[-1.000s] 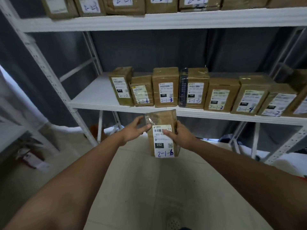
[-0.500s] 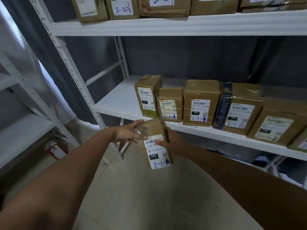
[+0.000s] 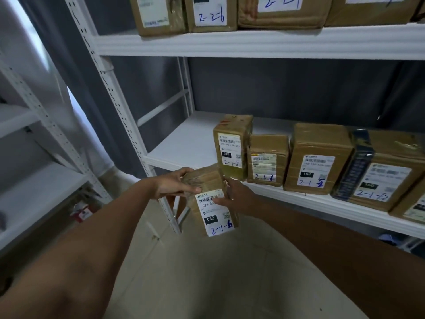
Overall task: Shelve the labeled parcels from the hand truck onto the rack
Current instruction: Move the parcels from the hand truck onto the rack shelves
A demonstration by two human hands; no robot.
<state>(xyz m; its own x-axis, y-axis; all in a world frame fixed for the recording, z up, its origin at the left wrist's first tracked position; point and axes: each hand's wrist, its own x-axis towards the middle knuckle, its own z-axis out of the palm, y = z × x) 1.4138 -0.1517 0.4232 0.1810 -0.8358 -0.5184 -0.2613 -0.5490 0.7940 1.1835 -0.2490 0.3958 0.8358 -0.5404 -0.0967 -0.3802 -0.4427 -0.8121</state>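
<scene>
Two hands are holding one brown parcel (image 3: 210, 199) just below the front edge of the rack's lower shelf (image 3: 184, 143). Our left hand (image 3: 174, 184) is gripping its upper left corner, fingers curled over the top; our right hand (image 3: 236, 196) is clasping its right side, thumb lying on the label. Its long axis is running nearly upright, top leaning toward the shelf, label facing us. Just beyond it, the parcel marked 2-1-2 (image 3: 232, 146) is standing at the end of a row.

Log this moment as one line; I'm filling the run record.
both hands: left hand, right hand | hold: parcel | where: before middle shelf
</scene>
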